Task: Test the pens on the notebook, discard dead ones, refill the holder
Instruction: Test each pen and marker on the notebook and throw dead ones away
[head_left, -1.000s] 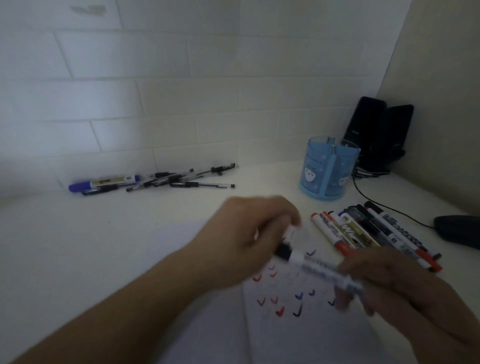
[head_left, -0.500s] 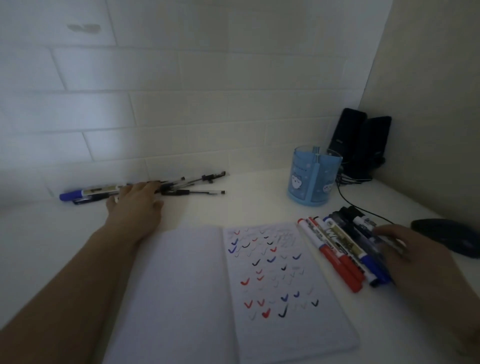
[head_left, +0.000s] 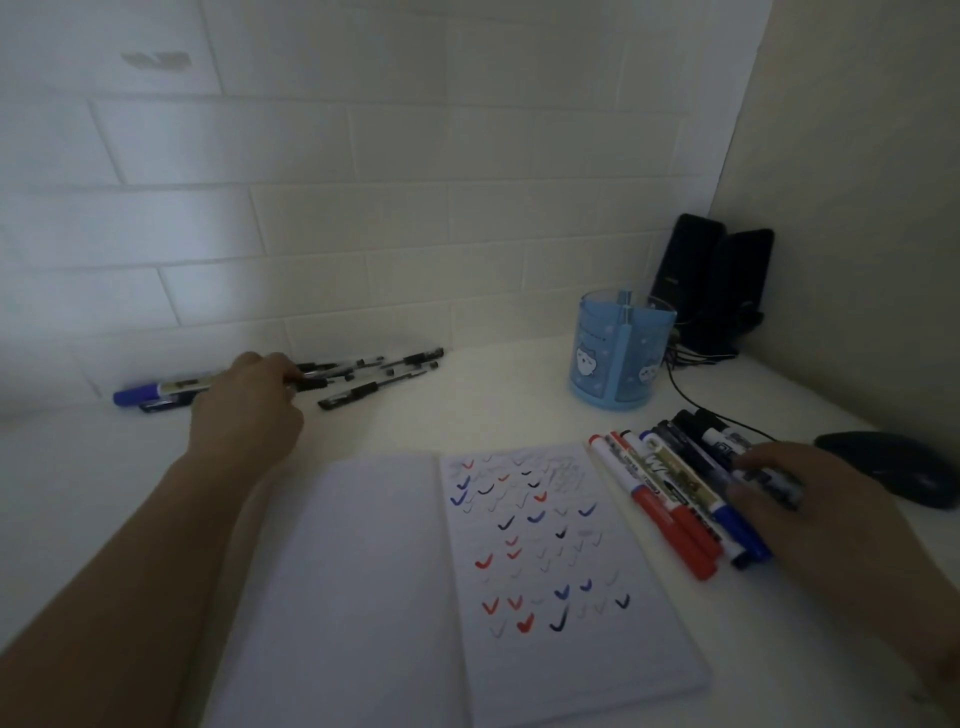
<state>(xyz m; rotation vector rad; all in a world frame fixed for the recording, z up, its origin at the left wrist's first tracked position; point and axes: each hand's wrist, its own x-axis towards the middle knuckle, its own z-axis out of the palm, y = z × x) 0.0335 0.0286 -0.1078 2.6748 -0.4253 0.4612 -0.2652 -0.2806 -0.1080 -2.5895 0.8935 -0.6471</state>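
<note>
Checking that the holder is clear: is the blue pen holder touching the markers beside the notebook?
Apart. The head view shows bare white desk between the blue pen holder and the markers.

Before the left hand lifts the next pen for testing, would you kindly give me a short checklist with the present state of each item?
1. Left hand at the thin pens by the wall: ok, its fingers touch one.
2. Firm hold on that pen: cannot tell, the fingers hide it.
3. Notebook open with free space: ok, the left page is blank.
4. Right hand clear of the page: ok, it rests on the markers beside the notebook.
5. Blue holder upright and reachable: ok.
6. Holder empty: cannot tell.
</note>
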